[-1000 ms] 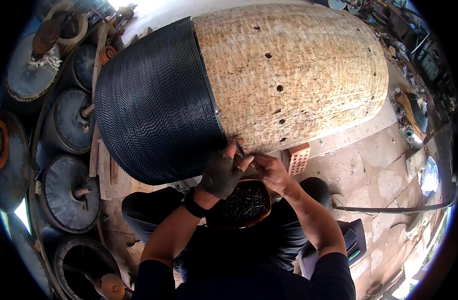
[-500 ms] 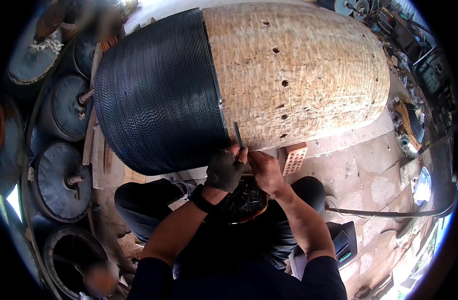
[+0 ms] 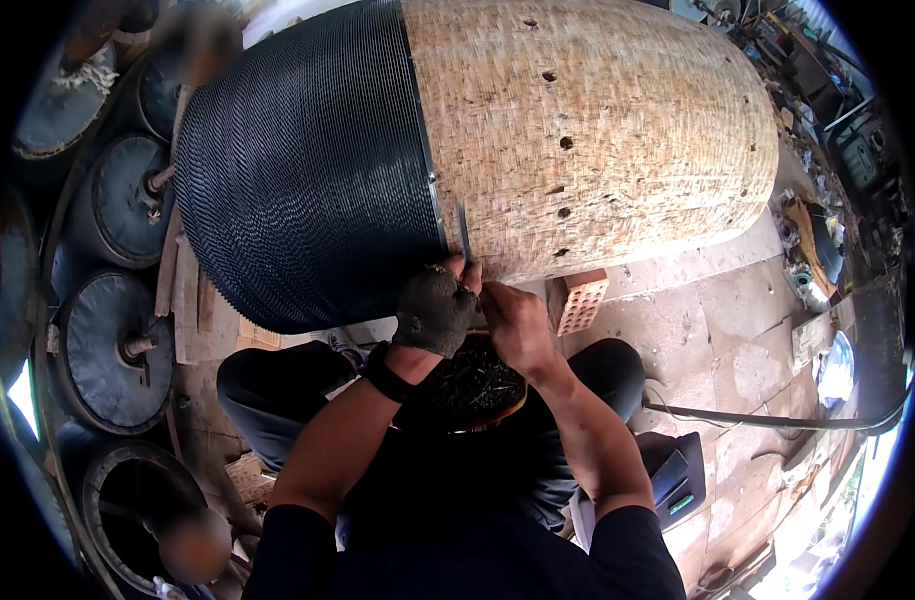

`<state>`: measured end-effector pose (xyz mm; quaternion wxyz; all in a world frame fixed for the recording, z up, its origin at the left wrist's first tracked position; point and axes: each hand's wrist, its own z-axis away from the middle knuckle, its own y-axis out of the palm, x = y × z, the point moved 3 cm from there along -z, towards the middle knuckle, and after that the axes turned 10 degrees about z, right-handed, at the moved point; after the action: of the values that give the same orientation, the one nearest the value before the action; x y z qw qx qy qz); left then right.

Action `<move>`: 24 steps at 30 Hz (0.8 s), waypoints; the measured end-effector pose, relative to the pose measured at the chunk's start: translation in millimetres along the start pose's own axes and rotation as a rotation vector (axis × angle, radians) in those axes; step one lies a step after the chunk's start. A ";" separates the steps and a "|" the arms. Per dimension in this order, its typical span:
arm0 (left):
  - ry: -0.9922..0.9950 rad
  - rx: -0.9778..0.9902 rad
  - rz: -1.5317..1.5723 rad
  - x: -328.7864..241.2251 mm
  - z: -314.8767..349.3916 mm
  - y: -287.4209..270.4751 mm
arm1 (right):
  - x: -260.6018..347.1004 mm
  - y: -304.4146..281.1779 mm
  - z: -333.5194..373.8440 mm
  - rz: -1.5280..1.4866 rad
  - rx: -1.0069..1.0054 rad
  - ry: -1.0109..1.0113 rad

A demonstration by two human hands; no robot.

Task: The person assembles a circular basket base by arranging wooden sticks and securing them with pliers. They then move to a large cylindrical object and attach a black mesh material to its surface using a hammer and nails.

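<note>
A large wooden drum (image 3: 627, 130) lies on its side in front of me, with rows of small holes. Black ridged covering (image 3: 297, 150) wraps its left part and ends in a straight edge. By that edge is my left hand (image 3: 434, 308), in a dark glove with bare fingertips, closed on a thin dark metal strip (image 3: 464, 232) that points up along the wood. Beside it my right hand (image 3: 518, 328), bare, is closed in a pinch; whatever its fingers hold is hidden. A dark bowl (image 3: 492, 425) with many small metal pieces sits between my legs, under the hands.
A brick with holes (image 3: 583, 301) stands by the drum's lower edge. Round metal-ended rollers (image 3: 115, 350) line the left side. Wooden boards (image 3: 189, 310) lie near them. A dark bar (image 3: 767, 423) crosses the tiled floor at right, and clutter (image 3: 817, 240) lies farther out.
The view has shifted slightly, so the drum sits higher and a little left. Both hands remain together by the covering's edge, and the metal strip stands a little more upright.
</note>
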<state>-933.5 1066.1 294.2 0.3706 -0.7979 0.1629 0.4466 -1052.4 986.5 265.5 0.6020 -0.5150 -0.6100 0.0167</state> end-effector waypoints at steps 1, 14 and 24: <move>0.001 -0.007 0.000 0.3 -0.5 -1.2 | 2.2 0.3 -0.7 -0.019 -0.003 0.000; 0.065 -0.019 -0.036 -10.0 6.7 -4.8 | 10.0 -5.8 1.6 -0.019 -0.044 0.013; 0.086 0.005 -0.058 -12.1 23.5 -0.1 | -3.7 0.9 2.0 -0.027 0.005 0.021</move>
<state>-954.0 1082.7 296.6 0.3782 -0.8198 0.1566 0.4004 -1054.3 985.7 261.8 0.6098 -0.5053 -0.6105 0.0045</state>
